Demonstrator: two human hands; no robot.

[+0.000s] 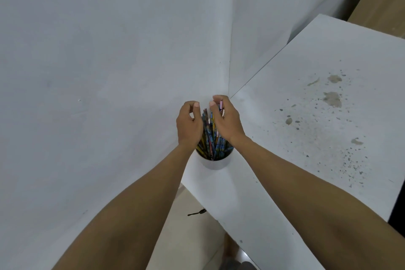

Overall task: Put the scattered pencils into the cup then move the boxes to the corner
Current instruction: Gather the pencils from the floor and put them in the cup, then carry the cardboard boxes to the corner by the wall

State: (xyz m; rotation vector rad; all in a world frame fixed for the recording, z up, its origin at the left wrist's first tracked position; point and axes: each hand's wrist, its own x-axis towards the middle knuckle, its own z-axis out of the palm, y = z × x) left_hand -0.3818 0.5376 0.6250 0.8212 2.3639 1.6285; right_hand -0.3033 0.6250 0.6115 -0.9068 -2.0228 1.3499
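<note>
A white cup (pixel 214 163) stands on the white table near its left corner, close to the wall. Several patterned pencils (pixel 210 136) stand bunched upright inside it. My left hand (pixel 189 124) curls around the left side of the bundle, fingertips near the pencil tops. My right hand (pixel 225 120) cups the right side, fingers curled over the tops, one pink eraser end showing between them. No boxes are in view.
The white table (pixel 306 116) runs to the right, speckled with grey stains. Two white walls (pixel 109 61) meet in a corner just behind the cup. Tiled floor (pixel 192 215) with a small dark object lies below the table edge. Wooden boards sit top right.
</note>
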